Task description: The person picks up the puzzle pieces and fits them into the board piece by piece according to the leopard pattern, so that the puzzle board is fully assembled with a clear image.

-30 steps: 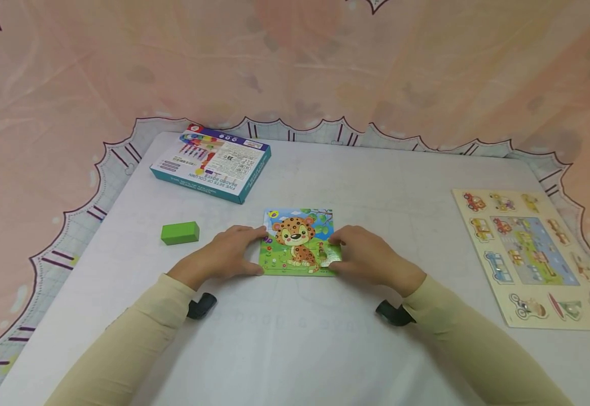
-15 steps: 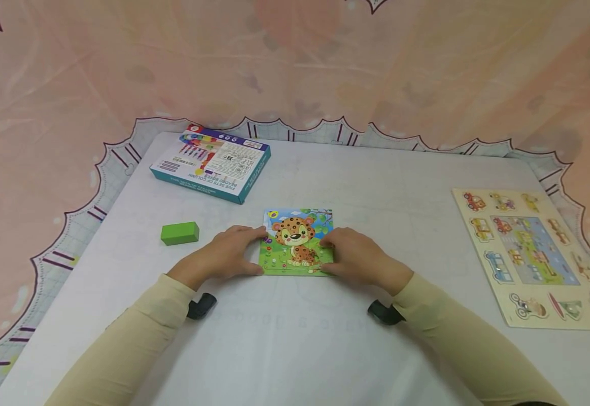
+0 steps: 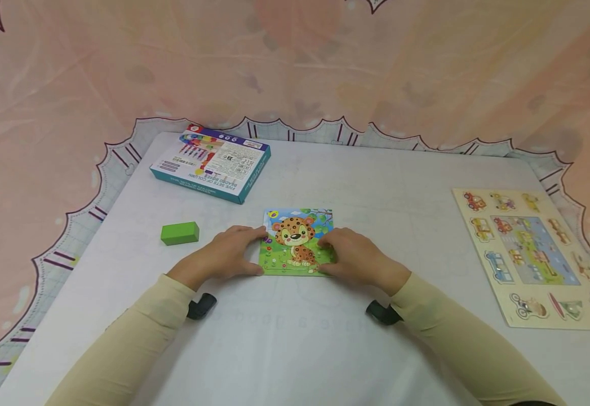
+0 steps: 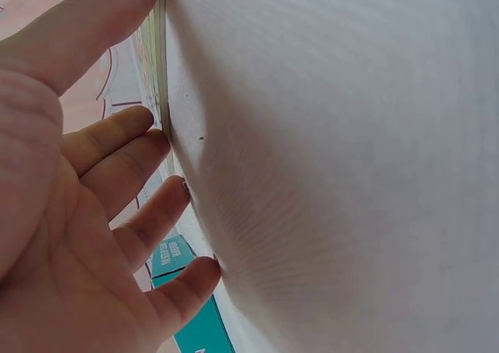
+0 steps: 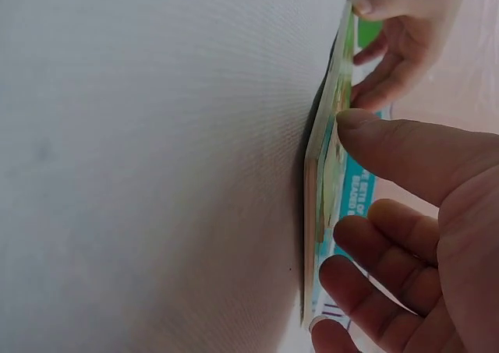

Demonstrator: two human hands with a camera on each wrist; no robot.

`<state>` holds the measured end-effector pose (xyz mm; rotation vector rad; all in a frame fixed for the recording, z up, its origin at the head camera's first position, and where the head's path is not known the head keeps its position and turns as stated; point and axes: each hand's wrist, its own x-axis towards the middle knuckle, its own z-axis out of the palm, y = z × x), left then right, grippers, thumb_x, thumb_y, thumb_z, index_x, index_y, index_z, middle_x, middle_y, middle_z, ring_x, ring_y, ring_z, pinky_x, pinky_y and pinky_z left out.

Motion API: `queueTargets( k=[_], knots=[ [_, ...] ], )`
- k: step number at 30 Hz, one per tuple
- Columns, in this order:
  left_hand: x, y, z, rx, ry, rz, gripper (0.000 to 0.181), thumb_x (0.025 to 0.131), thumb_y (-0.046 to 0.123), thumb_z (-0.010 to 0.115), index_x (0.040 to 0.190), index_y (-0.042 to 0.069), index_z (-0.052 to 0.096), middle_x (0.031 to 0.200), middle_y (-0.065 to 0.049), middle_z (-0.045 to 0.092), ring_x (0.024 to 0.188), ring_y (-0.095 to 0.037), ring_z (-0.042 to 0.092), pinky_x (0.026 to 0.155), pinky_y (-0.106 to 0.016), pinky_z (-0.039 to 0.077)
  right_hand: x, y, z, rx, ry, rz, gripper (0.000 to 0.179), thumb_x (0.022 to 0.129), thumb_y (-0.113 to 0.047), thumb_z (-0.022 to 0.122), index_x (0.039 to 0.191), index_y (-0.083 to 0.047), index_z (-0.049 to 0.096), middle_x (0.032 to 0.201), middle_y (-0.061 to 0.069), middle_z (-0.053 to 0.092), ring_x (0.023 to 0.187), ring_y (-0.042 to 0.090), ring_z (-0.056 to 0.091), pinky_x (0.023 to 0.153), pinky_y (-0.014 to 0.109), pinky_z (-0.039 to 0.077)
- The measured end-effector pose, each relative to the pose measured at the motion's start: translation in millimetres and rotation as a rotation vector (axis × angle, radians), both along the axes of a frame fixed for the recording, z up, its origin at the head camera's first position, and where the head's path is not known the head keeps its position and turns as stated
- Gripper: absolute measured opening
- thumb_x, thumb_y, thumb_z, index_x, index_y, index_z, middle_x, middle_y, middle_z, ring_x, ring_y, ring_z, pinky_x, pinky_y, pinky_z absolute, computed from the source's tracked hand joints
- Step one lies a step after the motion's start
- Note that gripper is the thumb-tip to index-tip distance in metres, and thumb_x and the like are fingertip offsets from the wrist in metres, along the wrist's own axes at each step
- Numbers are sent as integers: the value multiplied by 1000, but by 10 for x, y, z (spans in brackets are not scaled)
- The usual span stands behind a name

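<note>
A square puzzle (image 3: 295,239) with a spotted leopard cub on a green and blue scene lies flat at the middle of the table. My left hand (image 3: 223,252) rests against its left edge, thumb near the lower corner and fingertips higher up. In the left wrist view the fingers (image 4: 148,224) are spread and fairly straight. My right hand (image 3: 363,259) is over the lower right part, thumb and fingers set around a puzzle piece (image 5: 330,174) there. From the right wrist, that piece looks slightly raised above the board; the hand mostly covers it in the head view.
A green block (image 3: 180,233) lies left of my left hand. Behind it is a flat teal and white box (image 3: 211,163). A wooden vehicle puzzle board (image 3: 535,259) lies at the table's right side. A patterned cloth (image 3: 295,67) hangs behind the table (image 3: 376,180).
My right hand has moved left over the puzzle with the piece, covering the pale gap seen at the lower right. My left hand has stayed at the left edge.
</note>
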<state>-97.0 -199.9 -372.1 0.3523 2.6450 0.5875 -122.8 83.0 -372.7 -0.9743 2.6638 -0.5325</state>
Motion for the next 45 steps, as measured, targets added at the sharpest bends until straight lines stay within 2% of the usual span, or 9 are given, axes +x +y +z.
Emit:
queueTargets(
  k=[14, 29, 38, 45],
  knots=[
    [-6, 14, 6, -6, -6, 1, 83, 83, 30, 82, 154, 11, 41, 152, -16, 43, 143, -38, 32, 113, -58, 30, -9, -3, -24, -27, -28, 16, 40, 89, -20, 75, 123, -2, 63, 119, 10, 64, 116, 29, 56, 98, 43, 48],
    [-16, 20, 9, -6, 0, -10, 84, 84, 30, 81, 154, 11, 40, 152, -18, 42, 143, -38, 31, 113, -58, 30, -17, -11, -34, -31, -52, 10, 39, 89, -20, 75, 122, -2, 64, 116, 9, 65, 113, 27, 56, 97, 42, 48],
    [-4, 13, 16, -6, -10, -2, 83, 84, 30, 82, 154, 10, 40, 153, -17, 42, 143, -39, 31, 114, -58, 30, -29, -29, -35, -43, -84, 14, 41, 89, -18, 75, 124, 0, 63, 120, 11, 64, 116, 29, 55, 101, 43, 46],
    [-1, -2, 0, 2, 41, -34, 81, 83, 27, 81, 151, 6, 44, 149, -19, 46, 141, -39, 35, 113, -57, 31, -53, -33, -63, -31, -86, 19, 42, 90, -17, 73, 127, 0, 62, 125, 11, 63, 122, 31, 53, 105, 43, 43]
  ],
)
